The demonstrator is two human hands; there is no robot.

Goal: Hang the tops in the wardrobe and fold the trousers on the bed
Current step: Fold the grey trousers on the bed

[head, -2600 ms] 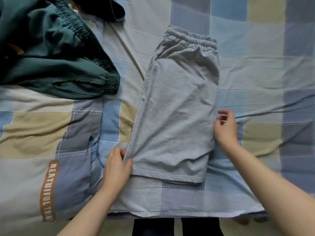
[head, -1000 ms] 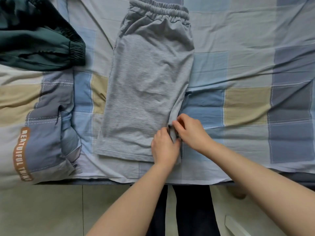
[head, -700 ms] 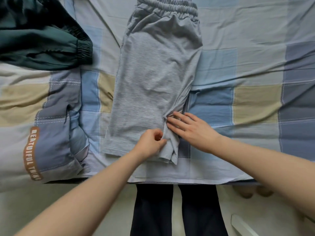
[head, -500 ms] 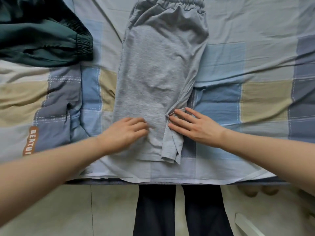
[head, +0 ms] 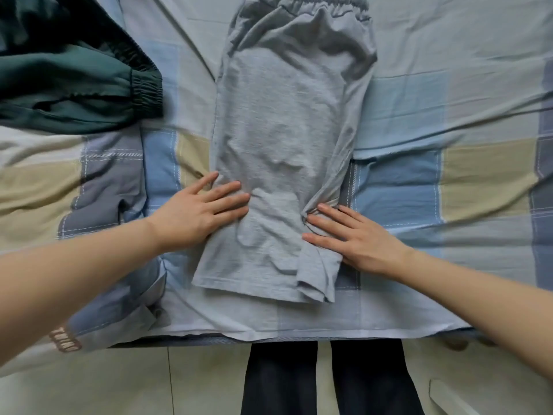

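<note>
Head camera, looking down: a pair of light grey jersey trousers point(head: 287, 151), folded lengthwise into one long strip, lies on a blue, grey and tan checked bedsheet point(head: 449, 181), elastic waistband at the far end and hem near the bed's edge. The left hand point(head: 194, 217) lies flat with straight fingers on the strip's left edge, grasping nothing. The right hand point(head: 356, 238) lies flat opposite, straight fingertips pressing a bunched ridge of cloth at the right edge, also gripping nothing. Between the hands the fabric is wrinkled; just nearer than the right hand a loose flap curls up beside the hem. To do this step well, the palms should probably sweep outward and toward the hem, flattening that flap before any crosswise fold. Beyond the left hand, well apart, sits a crumpled dark green garment with elastic cuffs point(head: 74, 85), cut off by the frame. The waistband's far edge is cropped too, and no wardrobe is visible.
</note>
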